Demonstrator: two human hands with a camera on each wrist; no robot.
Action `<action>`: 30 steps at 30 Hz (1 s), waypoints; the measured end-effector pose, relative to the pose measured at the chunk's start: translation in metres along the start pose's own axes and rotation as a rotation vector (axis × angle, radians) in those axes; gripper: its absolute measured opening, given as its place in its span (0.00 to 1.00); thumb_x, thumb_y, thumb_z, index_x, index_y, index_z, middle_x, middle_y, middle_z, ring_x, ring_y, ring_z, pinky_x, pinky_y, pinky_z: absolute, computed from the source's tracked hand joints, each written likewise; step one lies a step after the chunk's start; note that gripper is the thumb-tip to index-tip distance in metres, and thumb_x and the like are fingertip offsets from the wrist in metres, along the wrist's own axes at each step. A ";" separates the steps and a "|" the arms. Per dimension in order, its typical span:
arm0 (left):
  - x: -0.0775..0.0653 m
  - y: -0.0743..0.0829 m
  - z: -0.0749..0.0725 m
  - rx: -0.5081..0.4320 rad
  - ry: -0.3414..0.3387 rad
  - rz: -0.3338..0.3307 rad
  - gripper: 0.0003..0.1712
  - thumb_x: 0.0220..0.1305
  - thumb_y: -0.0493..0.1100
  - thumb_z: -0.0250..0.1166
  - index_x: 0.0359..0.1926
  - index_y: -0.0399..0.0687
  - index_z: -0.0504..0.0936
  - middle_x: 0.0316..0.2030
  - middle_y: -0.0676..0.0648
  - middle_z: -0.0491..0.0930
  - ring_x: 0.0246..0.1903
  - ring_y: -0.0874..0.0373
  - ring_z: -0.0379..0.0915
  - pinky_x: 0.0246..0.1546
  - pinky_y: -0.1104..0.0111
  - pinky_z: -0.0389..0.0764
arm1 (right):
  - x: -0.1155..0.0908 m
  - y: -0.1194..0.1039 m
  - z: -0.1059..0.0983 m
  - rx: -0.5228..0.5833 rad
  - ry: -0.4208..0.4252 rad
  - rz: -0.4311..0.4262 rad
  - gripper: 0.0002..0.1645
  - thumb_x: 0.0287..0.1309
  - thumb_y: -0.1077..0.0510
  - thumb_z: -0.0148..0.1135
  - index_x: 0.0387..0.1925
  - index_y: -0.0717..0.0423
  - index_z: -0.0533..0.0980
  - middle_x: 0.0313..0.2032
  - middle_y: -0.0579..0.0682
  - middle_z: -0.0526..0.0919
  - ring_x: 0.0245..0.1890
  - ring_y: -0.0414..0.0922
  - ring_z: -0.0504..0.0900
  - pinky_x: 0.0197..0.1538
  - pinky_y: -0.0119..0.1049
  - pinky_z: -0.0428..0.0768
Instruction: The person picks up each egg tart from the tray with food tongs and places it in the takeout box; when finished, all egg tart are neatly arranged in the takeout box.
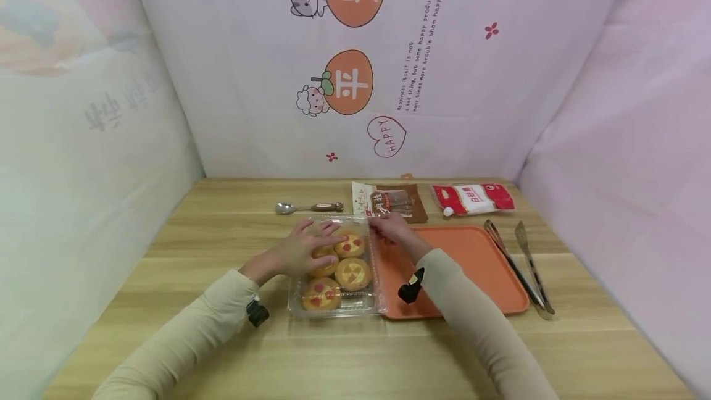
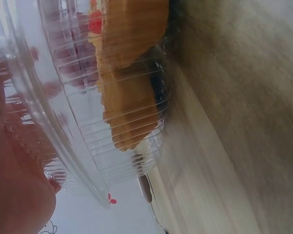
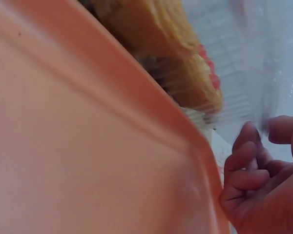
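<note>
A clear plastic clamshell box (image 1: 361,308) holds several round tarts (image 1: 353,274), some dotted with red pieces. My left hand (image 1: 302,249) rests on its lid with the fingers spread; the left wrist view shows the ribbed box wall (image 2: 122,117) beside that hand (image 2: 19,185). At the box's far right corner, my right hand (image 1: 391,228) pinches the rim of the lid between thumb and curled fingers. In the right wrist view this hand (image 3: 263,175) is beyond the tray's edge, its fingertips at the clear plastic.
An orange tray (image 1: 466,276) lies right of the box, under my right forearm. Tongs (image 1: 533,264) lie along its right side. Behind are a spoon (image 1: 311,207), a brown-and-white packet (image 1: 411,201) and a red-and-white bag (image 1: 474,199). Cloth walls enclose the wooden table (image 1: 233,350).
</note>
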State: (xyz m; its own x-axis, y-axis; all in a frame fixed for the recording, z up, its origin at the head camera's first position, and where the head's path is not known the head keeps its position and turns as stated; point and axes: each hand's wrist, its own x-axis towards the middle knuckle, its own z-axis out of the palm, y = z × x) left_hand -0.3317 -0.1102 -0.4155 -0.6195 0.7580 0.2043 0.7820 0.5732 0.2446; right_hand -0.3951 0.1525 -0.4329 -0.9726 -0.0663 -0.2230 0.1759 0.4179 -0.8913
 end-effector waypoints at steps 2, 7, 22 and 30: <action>0.002 0.001 -0.001 0.001 -0.007 0.003 0.30 0.71 0.56 0.55 0.69 0.50 0.69 0.73 0.41 0.54 0.72 0.42 0.50 0.70 0.42 0.40 | 0.002 0.002 0.001 0.004 0.028 -0.008 0.19 0.67 0.50 0.57 0.26 0.59 0.79 0.19 0.47 0.76 0.17 0.41 0.67 0.22 0.35 0.67; 0.005 0.001 -0.002 0.000 -0.020 0.005 0.30 0.71 0.56 0.55 0.69 0.51 0.69 0.73 0.41 0.54 0.72 0.41 0.49 0.70 0.43 0.39 | 0.005 0.005 0.003 0.091 0.073 -0.013 0.17 0.66 0.53 0.58 0.25 0.60 0.79 0.18 0.47 0.76 0.16 0.40 0.66 0.23 0.35 0.65; 0.009 0.008 0.000 0.011 -0.056 -0.027 0.30 0.71 0.57 0.54 0.69 0.51 0.69 0.73 0.42 0.55 0.73 0.42 0.49 0.70 0.43 0.39 | -0.075 0.033 -0.022 0.059 -0.355 -0.111 0.10 0.62 0.57 0.56 0.31 0.61 0.77 0.25 0.48 0.76 0.25 0.41 0.72 0.29 0.32 0.70; 0.004 0.009 -0.003 0.012 -0.067 -0.058 0.30 0.71 0.56 0.54 0.69 0.51 0.68 0.73 0.40 0.55 0.73 0.43 0.47 0.70 0.42 0.39 | -0.122 0.046 -0.019 0.137 -0.758 -0.109 0.06 0.58 0.62 0.58 0.29 0.60 0.78 0.24 0.47 0.77 0.26 0.39 0.75 0.30 0.29 0.73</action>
State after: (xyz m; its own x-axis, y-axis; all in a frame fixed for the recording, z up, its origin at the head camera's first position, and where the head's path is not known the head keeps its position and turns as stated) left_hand -0.3274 -0.1037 -0.4094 -0.6583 0.7422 0.1257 0.7457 0.6204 0.2430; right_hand -0.2708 0.1970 -0.4393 -0.6246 -0.7225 -0.2964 0.1508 0.2609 -0.9535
